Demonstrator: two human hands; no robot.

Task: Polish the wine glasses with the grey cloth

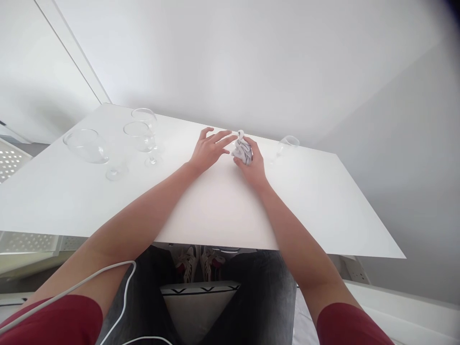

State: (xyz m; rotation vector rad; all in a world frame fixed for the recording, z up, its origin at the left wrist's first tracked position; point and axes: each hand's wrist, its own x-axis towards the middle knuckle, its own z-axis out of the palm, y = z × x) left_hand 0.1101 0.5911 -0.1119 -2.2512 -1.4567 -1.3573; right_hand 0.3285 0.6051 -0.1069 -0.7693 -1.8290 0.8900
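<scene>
A bunched grey cloth (243, 152) sits in my right hand (256, 165), whose fingers curl round its right side. A pale twisted loop stands up from the top of the cloth; whether something is wrapped inside is hidden. My left hand (212, 149) reaches in from the left with its fingers spread. Its fingertips come close to the cloth's left side, and I cannot tell if they touch it. Both hands are over the far half of the white table (215, 206).
Several clear stemmed glasses stand on the left, among them a large one (86, 146) and a smaller one (139, 136). Another clear glass (288, 143) is right of my hands, near the wall (223, 62). A white cable (82, 282) crosses my left arm.
</scene>
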